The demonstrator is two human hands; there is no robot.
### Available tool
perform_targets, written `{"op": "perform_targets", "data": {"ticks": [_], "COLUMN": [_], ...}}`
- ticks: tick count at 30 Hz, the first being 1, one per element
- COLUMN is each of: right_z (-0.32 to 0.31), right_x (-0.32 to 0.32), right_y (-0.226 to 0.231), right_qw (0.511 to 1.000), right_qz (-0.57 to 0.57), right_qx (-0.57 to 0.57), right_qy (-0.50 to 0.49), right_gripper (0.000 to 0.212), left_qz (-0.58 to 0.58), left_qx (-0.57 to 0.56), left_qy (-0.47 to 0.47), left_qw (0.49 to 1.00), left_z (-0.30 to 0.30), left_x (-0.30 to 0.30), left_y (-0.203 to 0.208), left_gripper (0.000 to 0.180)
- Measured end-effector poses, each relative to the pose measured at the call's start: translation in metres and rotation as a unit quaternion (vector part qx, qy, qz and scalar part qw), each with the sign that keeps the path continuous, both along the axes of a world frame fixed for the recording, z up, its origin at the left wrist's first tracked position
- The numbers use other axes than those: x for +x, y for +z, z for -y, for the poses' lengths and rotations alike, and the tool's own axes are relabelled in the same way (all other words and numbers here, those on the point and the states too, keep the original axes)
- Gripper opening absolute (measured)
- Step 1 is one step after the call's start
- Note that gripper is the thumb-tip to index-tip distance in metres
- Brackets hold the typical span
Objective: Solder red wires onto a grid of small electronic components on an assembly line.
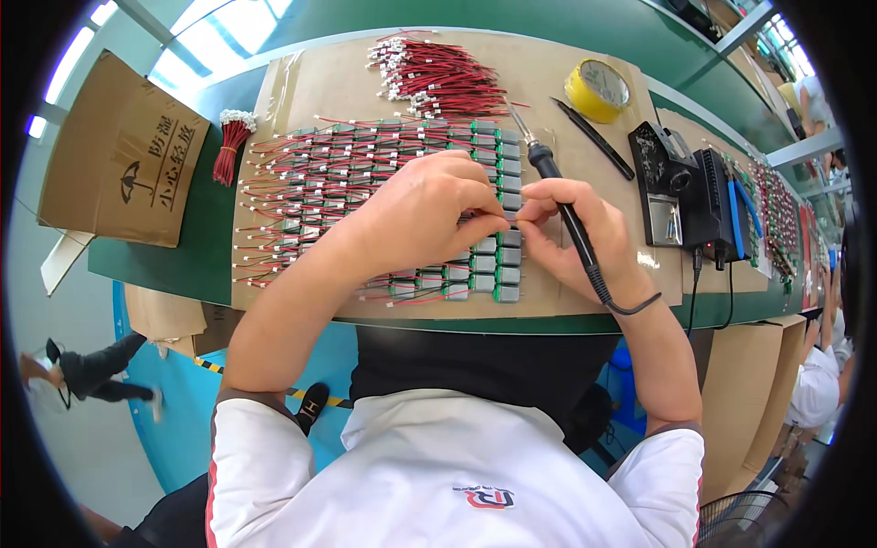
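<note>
My left hand point(434, 210) is closed in a pinch over rows of small grey battery cells point(508, 274) with green ends. A thin red wire point(508, 220) runs between the fingertips of both hands. Resting across my right hand point(589, 233) is a black soldering iron point(568, 205), its metal tip pointing up and away. The thumb and forefinger of that hand are pinched near the wire, almost touching the left fingertips. Red and black leads with white connectors point(274, 196) trail leftward from the cells. What lies beneath my left hand is hidden.
Loose red-black leads point(438, 73) are heaped at the far side, and a tied bundle point(234, 146) lies left. Yellow tape point(596, 89), a black pen-like tool point(594, 137), a soldering stand point(660, 173) and blue-handled pliers point(742, 215) lie right. A cardboard box point(123, 151) stands left.
</note>
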State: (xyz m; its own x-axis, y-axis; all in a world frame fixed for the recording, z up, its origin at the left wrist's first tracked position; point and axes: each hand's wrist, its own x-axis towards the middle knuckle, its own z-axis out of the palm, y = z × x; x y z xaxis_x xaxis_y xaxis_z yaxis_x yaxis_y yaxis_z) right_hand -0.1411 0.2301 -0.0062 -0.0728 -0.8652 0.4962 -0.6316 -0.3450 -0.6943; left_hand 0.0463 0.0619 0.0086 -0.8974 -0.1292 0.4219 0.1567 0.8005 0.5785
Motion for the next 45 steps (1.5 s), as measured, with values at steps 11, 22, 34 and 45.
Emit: {"op": "perform_targets", "data": {"ticks": [11,22,34,45], "right_z": [-0.002,-0.003,-0.033,-0.067], "right_x": [0.002,0.005,-0.03,-0.038], "right_y": [-0.006,-0.009,-0.008,-0.006], "right_qw": [0.998,0.979,0.999,1.0], "right_qz": [0.061,0.199,0.052,0.016], "right_qx": [0.011,0.031,-0.011,0.001], "right_qy": [-0.023,-0.013,-0.008,-0.003], "right_gripper": [0.051,0.056,0.059,0.033], "left_qz": [-0.01,0.076,0.025,0.023], "left_qx": [0.039,0.232,-0.007,-0.053], "left_qy": [0.01,0.056,0.087,0.078], "left_qw": [0.999,0.968,0.996,0.995], "left_z": [0.001,0.0,0.001,0.002], "left_x": [0.0,0.004,0.003,0.003], "left_y": [-0.001,0.012,-0.002,-0.007], "left_gripper": [0.011,0.013,0.013,0.016]}}
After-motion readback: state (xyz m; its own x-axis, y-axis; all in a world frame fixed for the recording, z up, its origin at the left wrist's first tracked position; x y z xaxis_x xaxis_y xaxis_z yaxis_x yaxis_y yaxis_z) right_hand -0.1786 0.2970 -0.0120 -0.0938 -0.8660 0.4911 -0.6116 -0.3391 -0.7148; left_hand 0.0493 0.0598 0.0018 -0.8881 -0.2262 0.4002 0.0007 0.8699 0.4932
